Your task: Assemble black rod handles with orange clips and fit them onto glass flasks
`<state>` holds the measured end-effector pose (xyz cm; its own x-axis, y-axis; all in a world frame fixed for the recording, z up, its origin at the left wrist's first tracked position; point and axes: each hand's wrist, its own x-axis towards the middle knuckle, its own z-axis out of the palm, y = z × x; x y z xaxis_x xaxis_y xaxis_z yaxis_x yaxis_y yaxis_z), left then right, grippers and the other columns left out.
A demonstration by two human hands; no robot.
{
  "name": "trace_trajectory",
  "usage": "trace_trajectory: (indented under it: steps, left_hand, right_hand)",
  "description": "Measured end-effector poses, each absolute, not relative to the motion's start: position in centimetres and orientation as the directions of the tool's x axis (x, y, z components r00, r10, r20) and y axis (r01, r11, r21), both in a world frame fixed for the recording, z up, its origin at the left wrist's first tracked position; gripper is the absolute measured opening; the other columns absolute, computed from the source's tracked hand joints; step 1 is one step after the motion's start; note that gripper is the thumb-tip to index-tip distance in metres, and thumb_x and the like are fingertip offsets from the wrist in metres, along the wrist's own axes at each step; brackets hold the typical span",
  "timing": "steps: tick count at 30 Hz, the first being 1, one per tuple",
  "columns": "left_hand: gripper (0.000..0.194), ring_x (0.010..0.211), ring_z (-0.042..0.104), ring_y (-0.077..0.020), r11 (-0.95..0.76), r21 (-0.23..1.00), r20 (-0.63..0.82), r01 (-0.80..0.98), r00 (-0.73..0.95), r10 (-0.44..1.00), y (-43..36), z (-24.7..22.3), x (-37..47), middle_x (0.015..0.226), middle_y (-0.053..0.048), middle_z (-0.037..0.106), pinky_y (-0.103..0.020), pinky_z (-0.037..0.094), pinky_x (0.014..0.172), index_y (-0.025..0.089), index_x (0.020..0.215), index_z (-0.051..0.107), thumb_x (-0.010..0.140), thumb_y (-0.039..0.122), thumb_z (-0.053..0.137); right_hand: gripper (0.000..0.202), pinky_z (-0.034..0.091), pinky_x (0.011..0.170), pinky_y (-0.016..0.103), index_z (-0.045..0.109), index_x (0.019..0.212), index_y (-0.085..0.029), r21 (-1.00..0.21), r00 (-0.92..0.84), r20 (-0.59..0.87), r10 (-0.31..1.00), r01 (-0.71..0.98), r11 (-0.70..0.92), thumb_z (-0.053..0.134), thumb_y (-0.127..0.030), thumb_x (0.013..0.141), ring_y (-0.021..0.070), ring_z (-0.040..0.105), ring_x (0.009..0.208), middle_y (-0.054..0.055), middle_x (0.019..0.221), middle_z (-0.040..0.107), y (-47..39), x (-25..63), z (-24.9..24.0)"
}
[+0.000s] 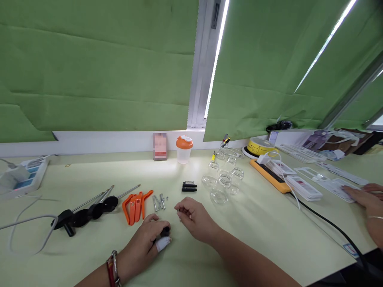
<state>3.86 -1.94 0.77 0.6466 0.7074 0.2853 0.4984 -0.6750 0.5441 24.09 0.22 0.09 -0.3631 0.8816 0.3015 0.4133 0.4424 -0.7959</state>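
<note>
My left hand, its thumb wrapped in white, is closed around a black cylindrical part low over the table. Just right of it, my right hand is closed in a pinch; what sits between its fingertips is too small to name. Beyond the hands lie two black cylindrical pieces with a small coil spring at their far side. Several silver screws lie left of these. Orange plastic handles are grouped beside the screws. Black round parts with metal rods rest further left.
Clear glass jars and an orange-lidded cup stand further back. An orange power strip trails a black cable to the right. White cables lie at left. Another person's hands touch white plastic pieces at right.
</note>
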Motion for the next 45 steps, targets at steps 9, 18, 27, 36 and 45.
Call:
trace_trajectory:
  steps: [9,18,27,36,45]
  left_hand:
    - [0.015,0.070,0.049,-0.0159,-0.692,0.524,0.326,0.497,0.633,0.702,-1.9,0.2,3.8,0.068,0.002,0.056,-0.032,0.044,0.078,0.021,0.077,0.052,0.089,0.023,0.042]
    - [0.014,0.065,0.049,-0.0147,-0.697,0.544,0.336,0.467,0.640,0.691,-1.8,-0.3,3.7,0.069,0.001,0.059,-0.034,0.044,0.080,0.021,0.081,0.054,0.090,0.024,0.043]
    - [0.010,0.071,0.052,-0.0158,-0.681,0.555,0.313,0.478,0.639,0.703,-1.8,-0.3,3.6,0.074,0.001,0.061,-0.034,0.043,0.082,0.022,0.084,0.054,0.088,0.021,0.045]
    - [0.008,0.074,0.051,-0.0164,-0.651,0.575,0.258,0.496,0.645,0.720,-1.9,0.3,3.8,0.078,0.001,0.060,-0.033,0.042,0.081,0.021,0.085,0.052,0.089,0.020,0.045]
    - [0.008,0.078,0.055,-0.0182,-0.611,0.556,0.232,0.563,0.601,0.765,-1.7,-0.3,3.1,0.086,-0.002,0.062,-0.043,0.040,0.091,0.021,0.093,0.053,0.087,0.025,0.050]
  right_hand:
    - [0.016,0.050,0.068,0.026,0.060,0.099,-0.020,-0.834,-0.379,0.466,0.800,0.113,0.540,0.049,-0.019,0.087,0.0115,0.056,0.072,0.004,0.092,0.056,-1.4,22.5,0.8]
    - [0.015,0.047,0.070,0.025,0.056,0.094,-0.021,-0.702,-0.468,0.504,0.726,0.267,0.660,0.048,-0.014,0.084,0.0131,0.056,0.077,0.003,0.085,0.060,-1.5,22.4,1.0]
    - [0.032,0.048,0.077,0.029,0.053,0.108,-0.020,-0.599,-0.578,0.532,0.619,0.261,0.757,0.042,-0.009,0.081,0.0165,0.056,0.085,0.007,0.094,0.061,-1.8,22.8,1.1]
    - [0.025,0.048,0.074,0.029,0.056,0.101,-0.018,-0.495,-0.643,0.558,0.525,0.250,0.832,0.048,-0.012,0.077,0.0176,0.056,0.083,0.010,0.096,0.060,-1.4,23.2,0.4]
    - [0.012,0.039,0.057,0.022,0.049,0.084,-0.021,-0.865,-0.470,0.249,0.847,0.286,0.413,0.052,-0.013,0.076,0.0096,0.044,0.059,-0.003,0.072,0.049,-1.5,21.7,-0.6]
